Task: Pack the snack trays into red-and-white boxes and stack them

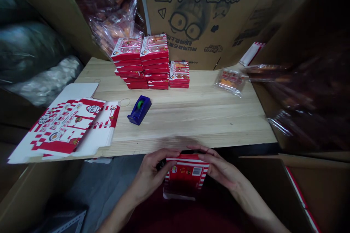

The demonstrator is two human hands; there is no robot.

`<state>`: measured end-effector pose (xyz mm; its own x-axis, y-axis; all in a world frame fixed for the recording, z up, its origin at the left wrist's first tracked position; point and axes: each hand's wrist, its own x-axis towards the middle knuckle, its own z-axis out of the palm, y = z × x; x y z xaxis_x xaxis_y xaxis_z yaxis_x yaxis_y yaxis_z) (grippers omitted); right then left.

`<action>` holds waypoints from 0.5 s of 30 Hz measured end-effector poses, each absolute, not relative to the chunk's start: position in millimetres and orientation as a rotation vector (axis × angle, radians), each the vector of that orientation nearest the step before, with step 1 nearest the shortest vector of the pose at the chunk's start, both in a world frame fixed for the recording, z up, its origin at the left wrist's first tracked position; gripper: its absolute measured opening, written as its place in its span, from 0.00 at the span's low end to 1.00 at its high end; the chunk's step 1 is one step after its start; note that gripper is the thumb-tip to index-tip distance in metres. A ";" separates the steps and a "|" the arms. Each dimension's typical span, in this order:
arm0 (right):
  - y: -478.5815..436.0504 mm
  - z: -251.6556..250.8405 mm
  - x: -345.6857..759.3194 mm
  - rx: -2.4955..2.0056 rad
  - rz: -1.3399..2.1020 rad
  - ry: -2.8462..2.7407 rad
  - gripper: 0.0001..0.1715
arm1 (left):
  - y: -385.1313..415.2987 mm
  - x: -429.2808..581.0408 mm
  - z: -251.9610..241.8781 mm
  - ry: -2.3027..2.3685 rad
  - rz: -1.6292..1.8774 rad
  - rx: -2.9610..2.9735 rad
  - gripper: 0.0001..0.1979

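Observation:
A red box with white stripes and a barcode (186, 175) is held between my two hands, just in front of the table's near edge. My left hand (157, 165) grips its upper left corner, thumb on the face turned to me. At the upper right, my right hand (220, 165) has its fingers closed along the top edge. The box's lower end is in shadow, with a pale flap or edge showing there. Beyond the hands, a blue tape dispenser (139, 110) with a green roll rests on the wooden table (191, 116).
Stacked red-and-white boxes (154, 58) stand at the back. Flat printed card sheets (73, 125) lie at the left, overhanging the front edge. A clear-wrapped packet (231, 81) is at the right. Large cartons (202, 18) surround the table, with plastic-wrapped goods (117, 18) in one.

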<state>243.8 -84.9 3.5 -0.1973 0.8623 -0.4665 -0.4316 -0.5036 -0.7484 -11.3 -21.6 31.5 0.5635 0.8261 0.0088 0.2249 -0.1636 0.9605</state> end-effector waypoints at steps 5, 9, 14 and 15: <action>-77.0 20.2 232.7 -1.214 1.750 -0.697 0.22 | -20.0 -8.3 30.9 0.915 0.682 1.708 0.10; -73.3 24.9 224.6 -1.187 1.788 -0.714 0.22 | -21.7 -5.7 31.0 0.931 0.658 1.640 0.11; -69.7 28.2 219.5 -1.157 1.788 -0.686 0.22 | -23.0 5.8 29.5 1.022 0.615 1.468 0.13; -68.7 28.5 218.7 -1.155 1.791 -0.665 0.22 | -22.2 8.4 29.4 1.024 0.622 1.420 0.12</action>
<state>218.7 -68.7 28.5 -0.1821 0.8818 -0.4350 -0.3843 -0.4710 -0.7940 8.4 -22.2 29.4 0.4664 0.8615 -0.2008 0.2197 0.1070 0.9697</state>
